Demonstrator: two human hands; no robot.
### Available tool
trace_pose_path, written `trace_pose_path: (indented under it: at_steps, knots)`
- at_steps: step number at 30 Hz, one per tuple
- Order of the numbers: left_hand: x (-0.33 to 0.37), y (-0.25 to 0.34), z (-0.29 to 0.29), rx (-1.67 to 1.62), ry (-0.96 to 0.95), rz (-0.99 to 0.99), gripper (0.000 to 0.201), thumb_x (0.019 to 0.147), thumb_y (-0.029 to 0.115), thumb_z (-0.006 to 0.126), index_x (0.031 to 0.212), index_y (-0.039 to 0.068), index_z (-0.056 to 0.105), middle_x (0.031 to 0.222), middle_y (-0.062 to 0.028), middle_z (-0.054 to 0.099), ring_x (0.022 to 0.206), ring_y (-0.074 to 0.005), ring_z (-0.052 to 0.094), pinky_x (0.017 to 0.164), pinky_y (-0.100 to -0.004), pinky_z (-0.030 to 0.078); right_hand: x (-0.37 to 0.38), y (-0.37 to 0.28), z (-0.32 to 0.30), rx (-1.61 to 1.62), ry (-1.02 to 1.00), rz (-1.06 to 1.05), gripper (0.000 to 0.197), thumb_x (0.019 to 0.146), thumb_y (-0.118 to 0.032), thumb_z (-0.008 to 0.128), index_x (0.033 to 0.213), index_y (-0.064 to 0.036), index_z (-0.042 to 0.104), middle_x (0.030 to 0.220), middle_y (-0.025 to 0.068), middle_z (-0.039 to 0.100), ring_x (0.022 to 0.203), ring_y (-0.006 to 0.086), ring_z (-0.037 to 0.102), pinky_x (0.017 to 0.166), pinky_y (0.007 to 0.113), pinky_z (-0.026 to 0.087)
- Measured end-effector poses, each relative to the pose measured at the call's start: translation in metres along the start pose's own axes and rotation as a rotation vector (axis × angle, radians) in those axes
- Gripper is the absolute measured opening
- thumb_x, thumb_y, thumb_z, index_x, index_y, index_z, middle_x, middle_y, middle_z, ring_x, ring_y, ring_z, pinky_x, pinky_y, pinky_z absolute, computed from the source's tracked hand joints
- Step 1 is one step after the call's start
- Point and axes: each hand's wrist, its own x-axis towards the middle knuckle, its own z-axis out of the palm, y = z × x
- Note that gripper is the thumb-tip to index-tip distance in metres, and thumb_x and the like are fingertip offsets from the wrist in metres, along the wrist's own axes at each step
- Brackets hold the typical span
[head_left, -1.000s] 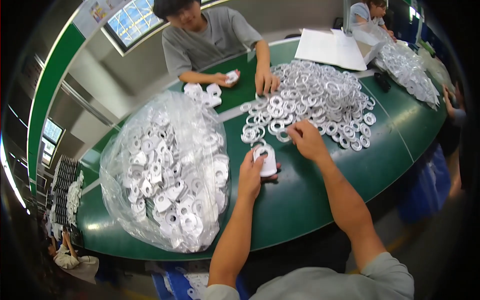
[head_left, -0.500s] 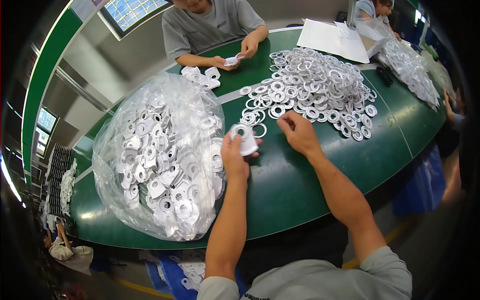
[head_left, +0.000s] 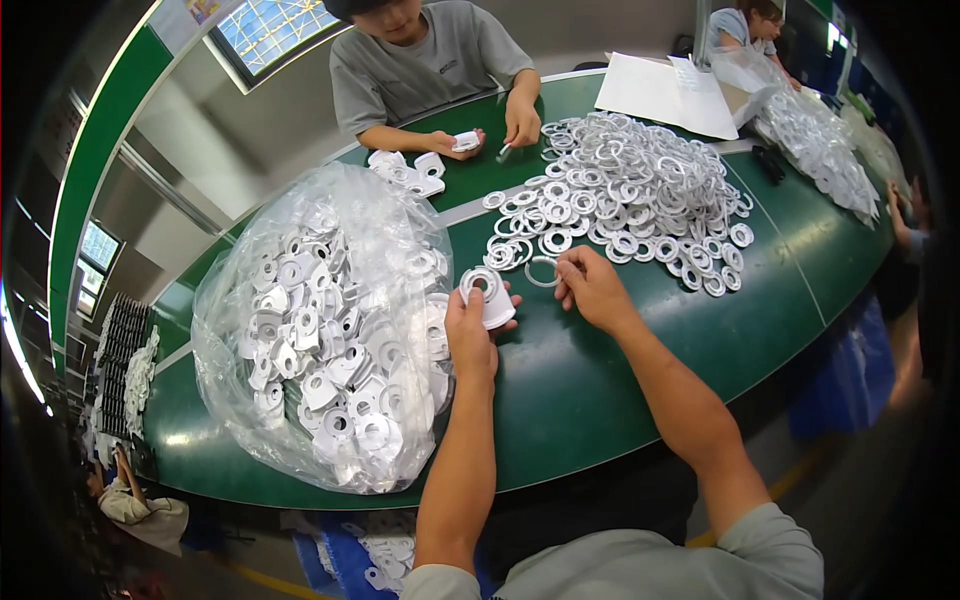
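Note:
In my left hand [head_left: 472,335] lies a white plastic housing [head_left: 492,299] with a round opening, its hole facing up between thumb and fingers. My right hand [head_left: 594,288] pinches a thin white ring [head_left: 541,271] by its edge, just right of the housing and apart from it. Beyond my hands spreads a heap of white rings [head_left: 640,180] on the green table [head_left: 580,400]. To the left, a clear plastic bag [head_left: 225,400] bulges with many white housings [head_left: 318,390] like the one I hold.
Across the table a person [head_left: 420,70] holds a white piece in one hand and a small tool in the other. Several loose housings [head_left: 405,172] lie before them. White paper sheets [head_left: 665,95], a black object [head_left: 768,164] and another filled bag [head_left: 815,140] sit far right.
My right hand has closed on a ring and lifted it from the near edge of the heap toward the housing. The person opposite has moved their hands apart.

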Motion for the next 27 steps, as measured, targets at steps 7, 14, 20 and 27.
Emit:
trace_pose_path:
  at_steps: [7, 14, 20, 27]
  knots:
    - [-0.004, -0.008, 0.008, 0.021, -0.258, -0.154, 0.036, 0.103, 0.032, 0.039, 0.121, 0.002, 0.049, 0.106, -0.0152, 0.065, 0.085, -0.0245, 0.069, 0.059, -0.0298, 0.058, -0.001, -0.014, -0.006, 0.290, -0.051, 0.058, 0.033, 0.094, -0.004, 0.046, 0.124, 0.0100, 0.046, 0.089, 0.0112, 0.055, 0.066, 0.0223, 0.067, 0.053, 0.030, 0.057]
    - [-0.001, -0.015, 0.006, 0.027, -0.240, -0.142, 0.037, 0.102, 0.033, 0.039, 0.120, 0.002, 0.050, 0.100, -0.0107, 0.064, 0.079, -0.0183, 0.067, 0.058, -0.0302, 0.059, -0.010, -0.028, -0.002, 0.183, -0.089, 0.137, 0.027, 0.094, -0.014, 0.056, 0.112, 0.0052, 0.052, 0.078, 0.0087, 0.062, 0.063, 0.0206, 0.068, 0.042, 0.025, 0.048]
    - [-0.004, -0.013, 0.008, 0.033, -0.296, -0.147, 0.040, 0.103, 0.034, 0.038, 0.119, 0.000, 0.051, 0.100, -0.0131, 0.065, 0.079, -0.0233, 0.070, 0.055, -0.0274, 0.058, -0.008, -0.017, -0.003, 0.037, -0.091, 0.078, 0.019, 0.092, -0.017, 0.062, 0.099, 0.0004, 0.060, 0.077, 0.0029, 0.062, 0.055, 0.0066, 0.054, 0.044, 0.019, 0.039]
    - [-0.003, -0.013, 0.006, 0.017, -0.339, -0.160, 0.048, 0.102, 0.041, 0.039, 0.122, -0.001, 0.050, 0.100, -0.0137, 0.066, 0.076, -0.0241, 0.070, 0.051, -0.0266, 0.057, -0.006, -0.016, 0.001, -0.121, -0.045, -0.032, 0.019, 0.089, -0.017, 0.066, 0.094, 0.0006, 0.065, 0.074, 0.0010, 0.062, 0.057, 0.0052, 0.052, 0.048, 0.021, 0.040]
